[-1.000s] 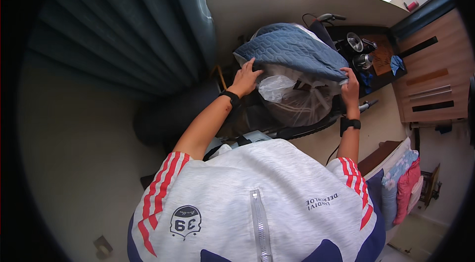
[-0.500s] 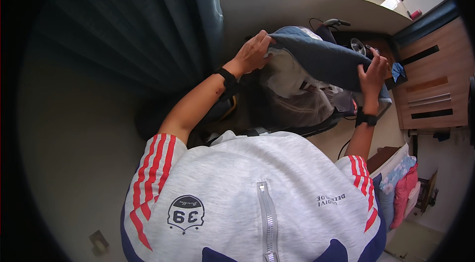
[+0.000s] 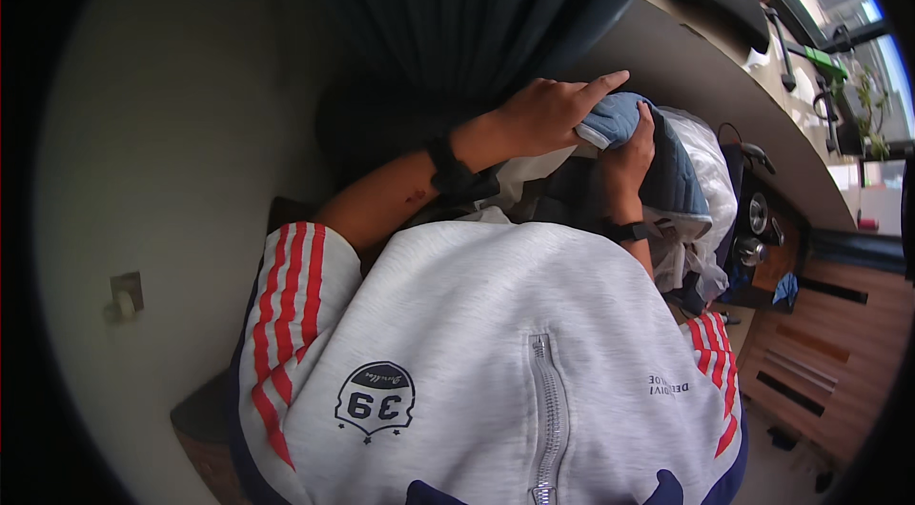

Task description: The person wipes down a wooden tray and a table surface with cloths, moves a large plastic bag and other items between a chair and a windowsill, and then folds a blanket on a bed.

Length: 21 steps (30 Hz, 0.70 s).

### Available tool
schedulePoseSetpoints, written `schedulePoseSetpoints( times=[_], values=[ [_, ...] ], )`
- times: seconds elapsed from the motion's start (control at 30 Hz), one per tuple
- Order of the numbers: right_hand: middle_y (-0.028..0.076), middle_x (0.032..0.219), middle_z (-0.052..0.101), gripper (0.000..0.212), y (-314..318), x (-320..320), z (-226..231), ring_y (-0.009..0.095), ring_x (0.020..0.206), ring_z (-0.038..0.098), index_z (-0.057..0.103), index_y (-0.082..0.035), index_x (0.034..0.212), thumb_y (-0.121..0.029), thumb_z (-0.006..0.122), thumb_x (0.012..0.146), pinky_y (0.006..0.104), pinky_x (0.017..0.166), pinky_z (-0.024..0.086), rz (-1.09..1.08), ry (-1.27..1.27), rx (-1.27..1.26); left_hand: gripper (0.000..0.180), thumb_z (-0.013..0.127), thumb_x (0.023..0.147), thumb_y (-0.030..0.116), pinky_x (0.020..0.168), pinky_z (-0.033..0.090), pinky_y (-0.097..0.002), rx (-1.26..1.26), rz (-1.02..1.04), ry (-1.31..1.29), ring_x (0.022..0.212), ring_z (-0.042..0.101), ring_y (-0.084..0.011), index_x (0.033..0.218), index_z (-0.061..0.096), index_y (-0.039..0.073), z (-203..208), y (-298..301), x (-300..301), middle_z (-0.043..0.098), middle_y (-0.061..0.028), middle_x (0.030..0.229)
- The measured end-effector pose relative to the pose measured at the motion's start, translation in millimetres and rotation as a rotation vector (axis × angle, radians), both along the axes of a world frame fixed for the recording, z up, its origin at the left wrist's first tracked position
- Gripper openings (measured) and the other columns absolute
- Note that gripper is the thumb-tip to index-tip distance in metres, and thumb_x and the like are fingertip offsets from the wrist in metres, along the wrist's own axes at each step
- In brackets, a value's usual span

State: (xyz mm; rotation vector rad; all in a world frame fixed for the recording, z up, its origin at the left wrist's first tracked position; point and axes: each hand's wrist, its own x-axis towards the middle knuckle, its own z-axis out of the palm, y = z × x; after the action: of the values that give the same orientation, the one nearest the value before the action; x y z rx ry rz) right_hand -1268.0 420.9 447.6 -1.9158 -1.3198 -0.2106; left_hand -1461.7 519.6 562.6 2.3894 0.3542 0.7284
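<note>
A grey-blue quilted cloth (image 3: 674, 157) with a pale border hangs between my two hands, bunched at its upper left. My left hand (image 3: 545, 121) pinches its left corner, thumb side at the fabric, with the index finger stretched out over it. Close beside it, my right hand (image 3: 629, 159) grips the same folded part, its fingers pointing up along the cloth. The cloth's free end drapes to the right over white translucent plastic (image 3: 715, 157). My palms and the cloth's underside are hidden.
A dark blue curtain (image 3: 457, 10) hangs ahead. To the right run a pale curved ledge (image 3: 715, 62), a potted plant (image 3: 869, 114), a metal kettle-like vessel (image 3: 751, 251) and a wood-panelled door or cabinet (image 3: 810, 353). A wall socket (image 3: 126, 295) is at the left.
My hands have come together from wide apart, the right moving left to the left one. The stretched cloth is now folded and bunched. The view has turned left.
</note>
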Motion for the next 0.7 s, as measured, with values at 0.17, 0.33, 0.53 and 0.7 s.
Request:
schedulePoseSetpoints(
  times=[0.17, 0.33, 0.53, 0.7],
  values=[
    [0.016, 0.107, 0.068, 0.036, 50, -4, -22, 0.035, 0.100, 0.064, 0.064, -0.002, 0.110, -0.003, 0.070, 0.075, 0.0357, 0.084, 0.049, 0.584, -0.006, -0.252, 0.052, 0.079, 0.077, 0.018, 0.083, 0.056, -0.0368, -0.084, 0.269, 0.154, 0.093, 0.071, -0.0289, 0.125, 0.063, 0.005, -56, 48, -84, 0.071, -0.0156, 0.107],
    [0.022, 0.091, 0.067, 0.028, 76, -18, -55, 0.026, 0.079, 0.064, 0.061, 0.007, 0.110, -0.009, 0.070, 0.088, 0.0312, 0.074, 0.049, 0.595, 0.290, -0.643, 0.049, 0.080, 0.077, 0.020, 0.087, 0.054, -0.0377, -0.209, 0.381, 0.314, 0.097, 0.069, -0.0294, 0.121, 0.065, 0.005, -92, 62, -164, 0.071, -0.0150, 0.107],
    [0.024, 0.088, 0.066, 0.041, 113, -48, -45, 0.036, 0.085, 0.065, 0.058, 0.006, 0.109, -0.021, 0.075, 0.083, 0.0349, 0.075, 0.050, 0.754, 0.295, -0.707, 0.032, 0.069, 0.073, 0.005, 0.085, 0.052, -0.0411, -0.265, 0.462, 0.505, 0.098, 0.066, -0.0324, 0.105, 0.070, 0.007, -176, 67, -229, 0.069, -0.0117, 0.109],
    [0.019, 0.087, 0.064, 0.038, 150, -66, -30, 0.038, 0.086, 0.064, 0.057, -0.004, 0.104, -0.017, 0.076, 0.073, 0.0408, 0.075, 0.052, 0.801, -0.254, -0.623, 0.032, 0.061, 0.072, -0.002, 0.082, 0.052, -0.0432, -0.031, 0.718, 0.642, 0.094, 0.065, -0.0323, 0.101, 0.070, 0.008, -266, 103, -297, 0.068, -0.0110, 0.104]
  ],
)
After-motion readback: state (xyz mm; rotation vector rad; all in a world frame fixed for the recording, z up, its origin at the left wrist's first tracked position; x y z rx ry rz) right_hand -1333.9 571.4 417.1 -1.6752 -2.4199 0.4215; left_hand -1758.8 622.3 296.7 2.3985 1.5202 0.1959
